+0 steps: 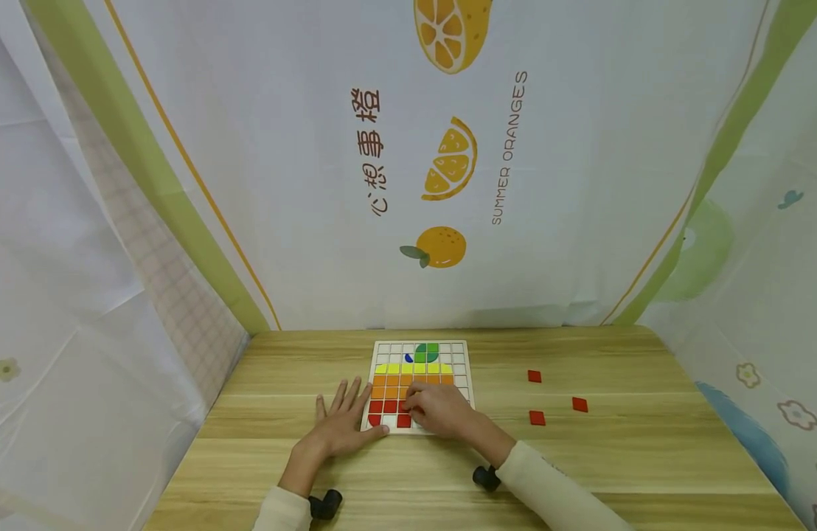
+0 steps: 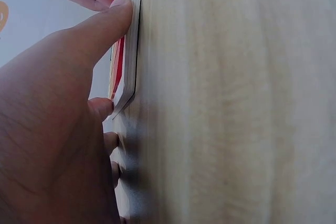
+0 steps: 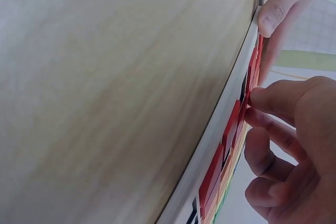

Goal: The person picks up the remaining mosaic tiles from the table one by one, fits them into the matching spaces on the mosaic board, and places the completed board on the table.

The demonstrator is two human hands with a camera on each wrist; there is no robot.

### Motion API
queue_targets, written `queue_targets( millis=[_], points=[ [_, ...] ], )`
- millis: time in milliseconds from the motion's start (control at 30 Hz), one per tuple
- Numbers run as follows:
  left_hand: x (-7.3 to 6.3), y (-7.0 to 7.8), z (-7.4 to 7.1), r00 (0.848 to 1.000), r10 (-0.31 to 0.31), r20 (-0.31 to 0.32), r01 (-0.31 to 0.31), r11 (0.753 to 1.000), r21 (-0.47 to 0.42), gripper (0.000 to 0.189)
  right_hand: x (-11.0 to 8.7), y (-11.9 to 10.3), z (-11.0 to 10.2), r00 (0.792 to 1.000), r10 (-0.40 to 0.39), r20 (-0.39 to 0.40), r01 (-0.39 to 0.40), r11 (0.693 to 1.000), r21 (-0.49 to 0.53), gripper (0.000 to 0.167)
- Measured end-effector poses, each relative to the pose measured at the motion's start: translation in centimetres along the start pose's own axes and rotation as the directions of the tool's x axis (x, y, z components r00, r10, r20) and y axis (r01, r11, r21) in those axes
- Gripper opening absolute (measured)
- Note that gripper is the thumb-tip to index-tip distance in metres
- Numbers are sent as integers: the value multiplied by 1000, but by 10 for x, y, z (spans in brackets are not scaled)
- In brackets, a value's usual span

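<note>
A white gridded puzzle board (image 1: 470,372) lies on the wooden table, with a picture of coloured tiles set in it: green and blue at the top, then yellow, orange and red rows. My left hand (image 1: 342,428) rests spread at the board's left side, its thumb on the near edge; the left wrist view shows that thumb (image 2: 118,19) over the rim. Over the red rows, my right hand (image 1: 442,408) has thumb and forefinger pinched at a red tile (image 3: 243,111) low on the board. Its other fingers are curled, and the hand hides part of the near right cells.
Three loose red tiles lie right of the board: one farther back (image 1: 534,376), one nearer (image 1: 537,418) and one farther right (image 1: 580,404). A white curtain (image 1: 315,243) with printed oranges hangs behind the table (image 1: 634,457). Black devices (image 1: 326,505) sit at both wrists.
</note>
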State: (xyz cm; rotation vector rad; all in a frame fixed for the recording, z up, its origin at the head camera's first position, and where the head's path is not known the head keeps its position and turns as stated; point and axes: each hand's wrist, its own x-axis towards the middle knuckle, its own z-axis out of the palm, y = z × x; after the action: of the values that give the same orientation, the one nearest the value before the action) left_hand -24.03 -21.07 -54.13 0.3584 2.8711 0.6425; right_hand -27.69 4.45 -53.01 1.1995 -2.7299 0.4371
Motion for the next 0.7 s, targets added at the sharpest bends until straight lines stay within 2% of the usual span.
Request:
queue_targets(
  millis=[167, 333, 500, 700],
  points=[
    [6, -10, 10, 1000, -9, -20, 9, 1000, -2, 104, -2, 0, 0, 1000, 4, -7, -4, 1000, -16, 16],
    [5, -9, 9, 1000, -14, -6, 14, 1000, 3, 104, -3, -1, 0, 1000, 5, -9, -5, 1000, -6, 18],
    [7, -11, 12, 1000, -16, -24, 16, 1000, 7, 102, -5, -1, -1, 1000, 14, -7, -14, 1000, 4, 19],
    [7, -11, 13, 999, -13, -36, 13, 1000, -3, 103, -8, 2, -3, 997, 74, 3, -74, 997, 16, 19]
  ],
)
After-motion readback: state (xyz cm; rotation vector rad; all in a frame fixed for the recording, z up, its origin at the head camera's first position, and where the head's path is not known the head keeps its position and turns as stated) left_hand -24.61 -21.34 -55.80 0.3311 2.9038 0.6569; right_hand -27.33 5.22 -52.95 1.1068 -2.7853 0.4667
